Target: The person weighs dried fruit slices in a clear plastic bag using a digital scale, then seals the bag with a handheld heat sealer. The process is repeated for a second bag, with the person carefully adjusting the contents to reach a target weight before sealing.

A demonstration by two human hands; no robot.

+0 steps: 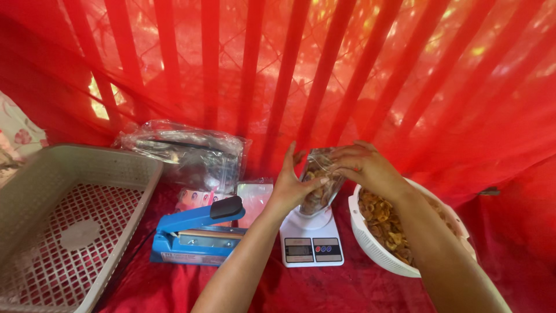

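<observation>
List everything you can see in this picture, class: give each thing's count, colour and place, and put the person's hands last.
Clear bag of dried snacks: one, brown contents, standing on the scale.
Kitchen scale: one, white, centre front.
Colander bowl: one, white, holding brown snacks, right of the scale.
Heat sealer: one, blue with black handle, left of the scale.
Stack of empty plastic bags: one, clear, behind the sealer.
Basket: one, grey, far left.
Cloth: red, covering the table.
Left hand: steadies the bag.
Right hand: at the bag's mouth.
</observation>
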